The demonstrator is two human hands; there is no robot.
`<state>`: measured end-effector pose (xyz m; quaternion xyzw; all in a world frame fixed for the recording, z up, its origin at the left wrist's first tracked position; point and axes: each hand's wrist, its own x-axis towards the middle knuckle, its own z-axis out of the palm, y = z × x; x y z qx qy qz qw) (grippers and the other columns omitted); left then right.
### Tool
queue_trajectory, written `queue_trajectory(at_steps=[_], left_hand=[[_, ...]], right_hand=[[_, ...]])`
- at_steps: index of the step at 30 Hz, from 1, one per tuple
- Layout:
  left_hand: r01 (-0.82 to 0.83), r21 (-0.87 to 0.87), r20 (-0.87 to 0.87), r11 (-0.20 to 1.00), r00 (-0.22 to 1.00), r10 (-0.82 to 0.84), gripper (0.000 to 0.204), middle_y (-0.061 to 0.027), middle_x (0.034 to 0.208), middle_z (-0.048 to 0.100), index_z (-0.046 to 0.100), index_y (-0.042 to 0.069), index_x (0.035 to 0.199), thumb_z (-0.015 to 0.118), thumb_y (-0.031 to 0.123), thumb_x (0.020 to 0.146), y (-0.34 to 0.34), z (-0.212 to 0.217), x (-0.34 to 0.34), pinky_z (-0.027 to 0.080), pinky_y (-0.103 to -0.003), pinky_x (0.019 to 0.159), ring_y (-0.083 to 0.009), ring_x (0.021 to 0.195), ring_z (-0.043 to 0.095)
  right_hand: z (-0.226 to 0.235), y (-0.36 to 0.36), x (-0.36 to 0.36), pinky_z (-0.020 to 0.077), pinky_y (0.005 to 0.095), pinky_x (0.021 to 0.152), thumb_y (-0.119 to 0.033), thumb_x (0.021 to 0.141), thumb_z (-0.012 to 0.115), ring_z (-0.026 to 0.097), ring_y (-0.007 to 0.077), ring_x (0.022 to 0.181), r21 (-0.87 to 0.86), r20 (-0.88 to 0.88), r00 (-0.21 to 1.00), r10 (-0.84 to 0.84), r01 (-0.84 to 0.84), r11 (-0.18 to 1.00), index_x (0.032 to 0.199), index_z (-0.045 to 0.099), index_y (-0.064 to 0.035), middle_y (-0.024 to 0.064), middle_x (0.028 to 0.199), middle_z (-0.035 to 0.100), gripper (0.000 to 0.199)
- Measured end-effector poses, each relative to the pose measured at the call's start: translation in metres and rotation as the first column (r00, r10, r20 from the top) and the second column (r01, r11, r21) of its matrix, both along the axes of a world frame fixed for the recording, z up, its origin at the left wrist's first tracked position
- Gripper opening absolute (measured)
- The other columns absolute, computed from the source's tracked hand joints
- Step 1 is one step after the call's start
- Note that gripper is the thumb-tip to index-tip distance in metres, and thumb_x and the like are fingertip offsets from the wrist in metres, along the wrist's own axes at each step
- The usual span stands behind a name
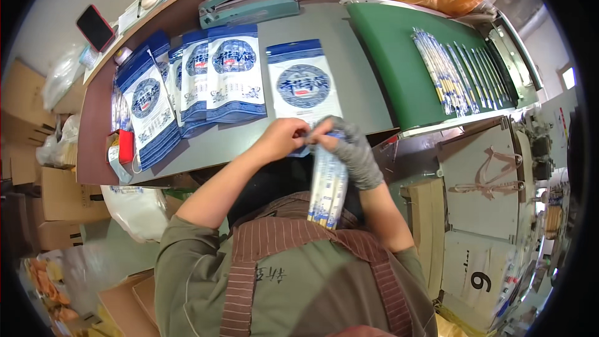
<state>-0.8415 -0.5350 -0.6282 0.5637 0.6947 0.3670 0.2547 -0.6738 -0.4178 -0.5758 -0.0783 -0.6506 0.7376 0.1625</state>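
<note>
My right hand (352,153), in a grey fingerless-looking glove, grips a bundle of wrapped chopsticks (327,187) with blue and white print. The bundle hangs upright in front of my apron. My bare left hand (284,138) is closed in a pinch beside the right fingertips, near the bundle's upper end; what it pinches is too small to make out. Just beyond both hands a blue and white pouch (303,87) lies flat on the grey table (365,97), its lower end partly hidden by my hands.
Stacks of similar pouches (234,65) lie at the left. A teal bag sealer (249,7) stands at the back. On the right, a green conveyor belt (399,68) carries wrapped chopsticks (440,72). A red box (126,148) and a phone (95,28) are at the left edge.
</note>
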Motion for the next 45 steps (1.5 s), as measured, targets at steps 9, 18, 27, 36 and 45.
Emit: queue_trajectory(at_steps=[9,18,27,36,45], left_hand=[[-0.54,0.063,0.581,0.839,0.703,0.409,0.008,-0.0017,0.077,0.062,0.063,-0.002,0.087,0.068,0.003,0.082,-0.003,-0.032,0.003,0.044,-0.023,0.063,-0.0065,0.07,0.055],[-0.641,0.371,0.222,0.672,0.764,0.606,0.007,-0.015,0.08,0.06,0.065,0.0,0.086,0.062,0.004,0.081,-0.002,-0.022,0.01,0.046,-0.038,0.065,-0.0347,0.073,0.059],[-0.328,0.034,0.403,0.944,0.869,0.287,0.023,-0.0125,0.089,0.071,0.065,-0.005,0.103,0.062,-0.002,0.081,0.002,-0.017,-0.025,0.049,-0.027,0.071,-0.0135,0.08,0.064],[-0.621,0.143,0.403,0.77,0.747,0.528,0.013,-0.0144,0.087,0.068,0.067,-0.003,0.093,0.065,0.002,0.081,0.002,-0.025,-0.004,0.051,-0.03,0.07,-0.0225,0.078,0.067],[-0.322,0.052,0.604,0.945,0.764,0.227,0.031,-0.0094,0.1,0.068,0.06,-0.001,0.116,0.06,-0.004,0.085,-0.001,-0.029,-0.023,0.05,-0.027,0.078,-0.0149,0.087,0.064]], right_hand=[[-0.067,0.001,-0.043,0.0444,0.0263,0.076,-0.014,0.086,0.059,0.055,0.011,0.079,0.146,0.127,0.992,-0.014,-0.005,0.989,0.089,0.066,-0.0041,0.0033,0.084,0.063,0.012],[-0.042,-0.004,-0.051,0.0454,0.0277,0.073,-0.019,0.086,0.062,0.057,0.0127,0.078,0.019,0.082,0.996,-0.022,0.021,1.0,0.089,0.063,-0.0009,0.0056,0.083,0.064,0.018],[-0.063,0.005,-0.071,0.0435,0.0275,0.082,-0.016,0.087,0.059,0.057,0.0124,0.086,-0.055,-0.049,0.998,0.045,-0.047,0.997,0.089,0.062,-0.0039,0.0036,0.088,0.064,0.013],[-0.043,-0.008,-0.062,0.0476,0.0287,0.073,-0.009,0.084,0.06,0.059,0.0149,0.075,0.372,0.18,0.976,-0.125,0.05,0.927,0.088,0.065,-0.0037,0.0061,0.08,0.064,0.008],[-0.054,-0.007,-0.064,0.0442,0.0282,0.084,-0.009,0.087,0.059,0.057,0.0127,0.088,0.054,-0.077,0.997,0.008,-0.004,0.999,0.089,0.063,-0.0033,0.0035,0.089,0.065,0.007]])
